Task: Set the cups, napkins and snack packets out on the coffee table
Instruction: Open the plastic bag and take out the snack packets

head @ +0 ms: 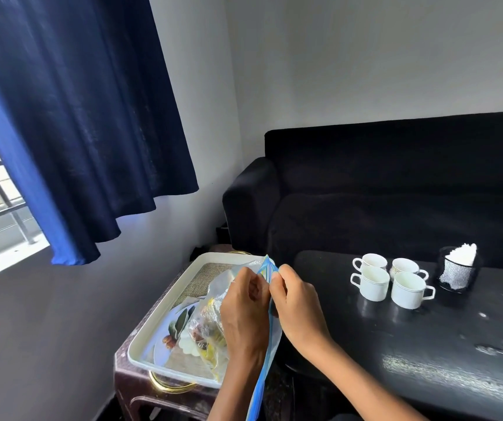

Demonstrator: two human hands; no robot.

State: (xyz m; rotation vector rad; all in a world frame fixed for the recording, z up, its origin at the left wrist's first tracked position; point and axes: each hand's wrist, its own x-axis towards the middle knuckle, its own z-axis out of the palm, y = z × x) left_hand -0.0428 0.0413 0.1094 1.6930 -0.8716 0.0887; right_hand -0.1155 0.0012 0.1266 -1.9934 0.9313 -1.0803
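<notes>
Both hands meet at the blue zip edge of a clear plastic bag (213, 314) holding snack packets, above a white tray (165, 302). My left hand (244, 311) pinches one side of the bag's top edge, and my right hand (295, 302) pinches the other side. Several white cups (374, 282) stand grouped on the black coffee table (426, 338) to the right. Beside them a black mesh holder (458, 273) carries white napkins (464, 253).
The tray rests on a dark brown plastic stool (136, 381) left of the table. A black sofa (396, 183) stands behind the table. Blue curtains (71, 117) hang over a window at the left.
</notes>
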